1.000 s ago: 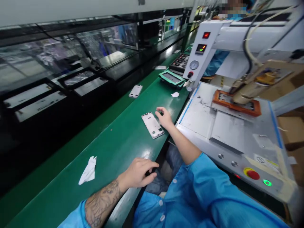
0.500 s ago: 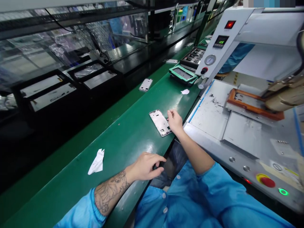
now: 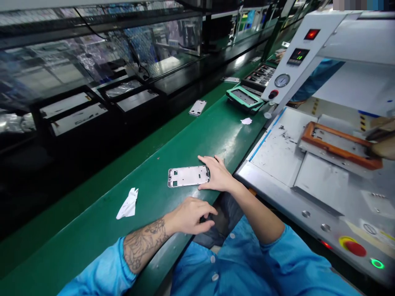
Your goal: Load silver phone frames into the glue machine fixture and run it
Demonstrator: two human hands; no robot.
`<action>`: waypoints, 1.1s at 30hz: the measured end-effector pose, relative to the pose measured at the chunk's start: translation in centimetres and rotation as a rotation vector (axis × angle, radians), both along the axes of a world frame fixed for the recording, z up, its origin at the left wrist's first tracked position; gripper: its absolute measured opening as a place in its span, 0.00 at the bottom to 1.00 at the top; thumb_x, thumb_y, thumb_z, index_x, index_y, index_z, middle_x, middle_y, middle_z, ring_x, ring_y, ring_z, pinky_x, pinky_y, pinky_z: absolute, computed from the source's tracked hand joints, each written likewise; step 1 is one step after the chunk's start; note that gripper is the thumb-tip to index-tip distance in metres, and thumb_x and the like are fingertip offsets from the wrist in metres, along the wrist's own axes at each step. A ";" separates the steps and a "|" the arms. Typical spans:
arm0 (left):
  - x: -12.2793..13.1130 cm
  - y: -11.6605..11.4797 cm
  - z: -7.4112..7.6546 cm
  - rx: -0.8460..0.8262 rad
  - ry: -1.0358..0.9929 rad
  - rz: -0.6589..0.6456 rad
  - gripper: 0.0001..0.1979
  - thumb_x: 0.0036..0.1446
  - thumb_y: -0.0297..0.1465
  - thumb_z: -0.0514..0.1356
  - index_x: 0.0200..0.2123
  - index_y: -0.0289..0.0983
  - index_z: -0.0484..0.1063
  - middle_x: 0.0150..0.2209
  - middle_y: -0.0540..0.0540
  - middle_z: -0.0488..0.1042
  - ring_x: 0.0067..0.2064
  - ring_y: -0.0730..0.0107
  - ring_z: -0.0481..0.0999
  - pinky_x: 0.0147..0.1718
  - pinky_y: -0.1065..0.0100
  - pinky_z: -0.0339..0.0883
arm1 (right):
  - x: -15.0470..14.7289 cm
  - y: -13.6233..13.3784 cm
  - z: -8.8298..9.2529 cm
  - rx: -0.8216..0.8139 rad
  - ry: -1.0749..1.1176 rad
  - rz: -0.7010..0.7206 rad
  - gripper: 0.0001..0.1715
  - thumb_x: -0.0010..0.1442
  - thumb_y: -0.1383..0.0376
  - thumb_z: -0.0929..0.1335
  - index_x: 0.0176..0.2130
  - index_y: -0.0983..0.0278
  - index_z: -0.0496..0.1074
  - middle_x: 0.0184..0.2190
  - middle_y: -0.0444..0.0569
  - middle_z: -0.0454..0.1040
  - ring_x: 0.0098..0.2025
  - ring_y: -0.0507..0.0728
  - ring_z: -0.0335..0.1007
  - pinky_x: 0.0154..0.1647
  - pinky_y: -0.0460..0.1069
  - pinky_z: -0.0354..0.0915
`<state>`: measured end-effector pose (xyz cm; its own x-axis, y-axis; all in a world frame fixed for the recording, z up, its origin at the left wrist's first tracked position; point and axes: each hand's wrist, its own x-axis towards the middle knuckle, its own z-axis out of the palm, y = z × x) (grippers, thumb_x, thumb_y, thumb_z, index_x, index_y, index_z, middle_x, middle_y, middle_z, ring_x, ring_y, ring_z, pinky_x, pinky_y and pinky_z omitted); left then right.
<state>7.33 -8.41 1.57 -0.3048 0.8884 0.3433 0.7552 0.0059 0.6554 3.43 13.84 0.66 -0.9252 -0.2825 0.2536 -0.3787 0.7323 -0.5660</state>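
Note:
A pale, flat phone mid-frame with small square cutouts lies crosswise on the green bench. Around its right end my right hand spreads its fingers. The thumb is by the near edge and a finger reaches past the far edge; whether they press on it I cannot tell. My left hand rests at the bench's near edge, loosely curved, thumb and index finger apart, holding nothing. A crumpled white paper piece lies to its left.
On the right stands a press machine with an orange-brown fixture and a red button. Farther along the bench are a green-rimmed fixture, a paper scrap and another phone frame. Black trays sit at left.
The phone mid-frame has turned to lie crosswise and shifted left. My right hand has moved from its side to its right end, with fingers spread wider. My left hand barely moved.

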 end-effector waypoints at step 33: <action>-2.3 -1.1 0.0 0.357 -1.015 0.737 0.44 0.46 0.46 0.77 0.64 0.48 0.65 0.67 0.41 0.69 0.71 0.42 0.64 0.73 0.37 0.49 | 1.3 -0.5 -1.0 -0.758 -0.211 0.083 0.46 0.41 0.51 0.85 0.56 0.57 0.74 0.50 0.47 0.79 0.53 0.59 0.75 0.61 0.56 0.65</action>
